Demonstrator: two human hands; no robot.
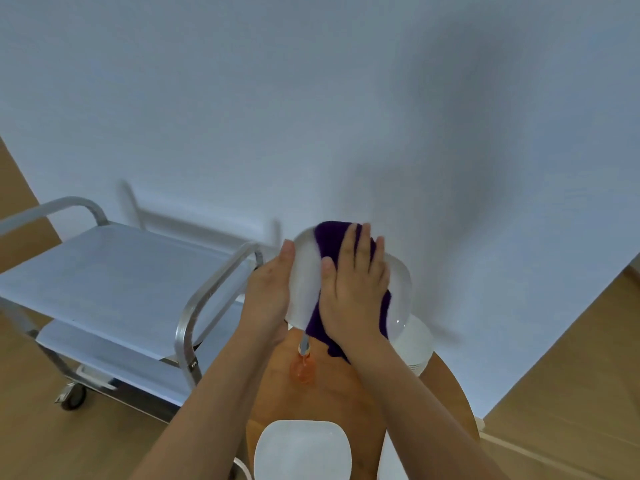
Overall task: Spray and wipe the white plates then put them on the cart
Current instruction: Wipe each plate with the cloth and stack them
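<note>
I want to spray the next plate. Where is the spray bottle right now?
In the head view, the spray bottle stands on the round wooden table at centre, just below the held plate and purple cloth, between the two forearms.

A round wooden table [346,386] fills the lower centre of the frame. A plain white wall [311,98] covers the upper frame. Light wooden flooring [568,375] shows at lower right and lower left.
</note>
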